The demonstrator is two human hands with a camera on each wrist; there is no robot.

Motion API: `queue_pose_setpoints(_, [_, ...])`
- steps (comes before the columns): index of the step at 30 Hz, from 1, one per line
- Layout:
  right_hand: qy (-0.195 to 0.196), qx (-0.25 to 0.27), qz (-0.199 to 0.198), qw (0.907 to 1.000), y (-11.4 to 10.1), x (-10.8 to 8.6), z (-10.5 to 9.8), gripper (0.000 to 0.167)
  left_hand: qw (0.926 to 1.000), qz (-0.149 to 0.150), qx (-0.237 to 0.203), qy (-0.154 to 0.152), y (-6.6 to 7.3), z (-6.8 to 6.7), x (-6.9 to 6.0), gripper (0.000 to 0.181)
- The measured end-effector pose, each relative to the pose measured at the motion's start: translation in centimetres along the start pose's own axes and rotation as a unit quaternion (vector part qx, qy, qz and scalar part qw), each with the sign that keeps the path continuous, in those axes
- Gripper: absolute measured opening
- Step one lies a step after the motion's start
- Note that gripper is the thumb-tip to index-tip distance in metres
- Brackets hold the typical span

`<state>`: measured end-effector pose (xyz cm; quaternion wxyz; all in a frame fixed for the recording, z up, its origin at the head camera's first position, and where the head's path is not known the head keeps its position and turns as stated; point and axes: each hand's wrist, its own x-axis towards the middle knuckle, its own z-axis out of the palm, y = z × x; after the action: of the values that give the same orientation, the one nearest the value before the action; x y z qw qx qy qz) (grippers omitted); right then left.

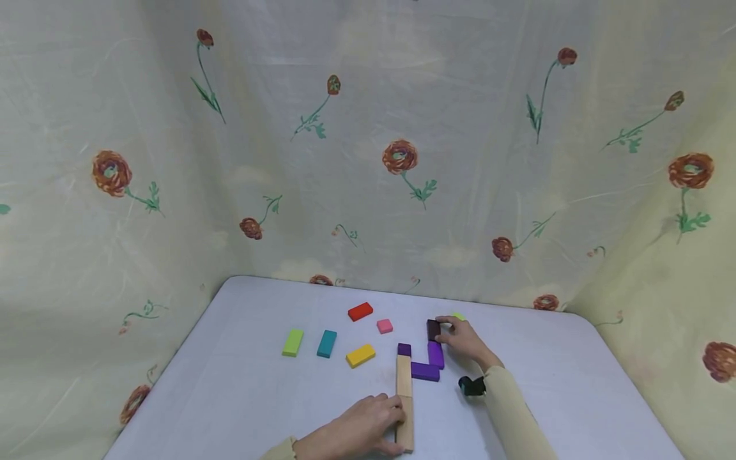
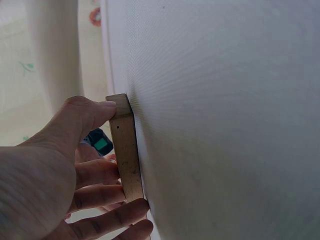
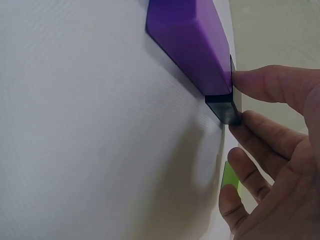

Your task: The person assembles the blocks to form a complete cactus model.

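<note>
Nearest on my head feed: person's left hand (image 1: pixel 365 425), thumb and fingers curled round the near bare-wood block (image 1: pixel 406 428), which lies flat toward the table's front edge. Far bare-wood block (image 1: pixel 404 375) sits end to end beyond it. Indigo block (image 1: pixel 425 372) lies crosswise against that one's right side; violet block (image 1: pixel 436 355) runs away from its right end. Dark purple block (image 1: pixel 404 349) caps the wooden row. Right hand (image 1: pixel 462 342), cream sleeve (image 1: pixel 517 409) behind, pinches the black block (image 1: pixel 434 330) at the violet one's far end.

Loose to the left, apart from one another: yellow block (image 1: pixel 360 356), teal block (image 1: pixel 326 344), lime block (image 1: pixel 292 343), pink block (image 1: pixel 384 326), red block (image 1: pixel 360 312). Second lime block (image 1: pixel 458 315) mostly hidden behind the right hand.

Surface: white tabletop (image 1: pixel 230 383), rounded far corners. Room: pale cloth (image 1: pixel 460 128) printed with rust-coloured flowers hangs behind and at both sides.

My left wrist feed adds the wood's end face, a dark speck on its side, and a dark device (image 2: pixel 101 142) with a green screen. Right wrist feed adds the violet block's thickness and the last two fingers off the black block, bent near the green sliver. Only the head feed gives me the whole layout.
</note>
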<state>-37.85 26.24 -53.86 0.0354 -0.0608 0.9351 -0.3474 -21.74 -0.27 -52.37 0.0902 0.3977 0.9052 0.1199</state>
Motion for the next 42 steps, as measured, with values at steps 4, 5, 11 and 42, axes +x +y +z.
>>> queue_pose_setpoints(4, [-0.001,0.002,0.007,1.0000,-0.09,-0.16,0.07,0.049,1.0000,-0.002,-0.001,-0.002,0.04,-0.10,-0.01,0.043])
queue_pose_setpoints(5, [-0.001,0.002,0.007,1.0000,-0.09,-0.20,0.10,0.050,1.0000,-0.002,-0.001,-0.003,0.06,-0.12,-0.01,0.043])
queue_pose_setpoints(11, [0.000,0.003,0.006,1.0000,-0.03,-0.26,0.16,0.048,1.0000,-0.004,0.000,-0.003,0.03,-0.14,0.01,0.042])
queue_pose_setpoints(42, [-0.002,0.019,0.021,0.9996,0.05,-0.57,0.03,0.051,1.0000,0.002,0.009,-0.002,0.21,-0.29,0.00,0.044])
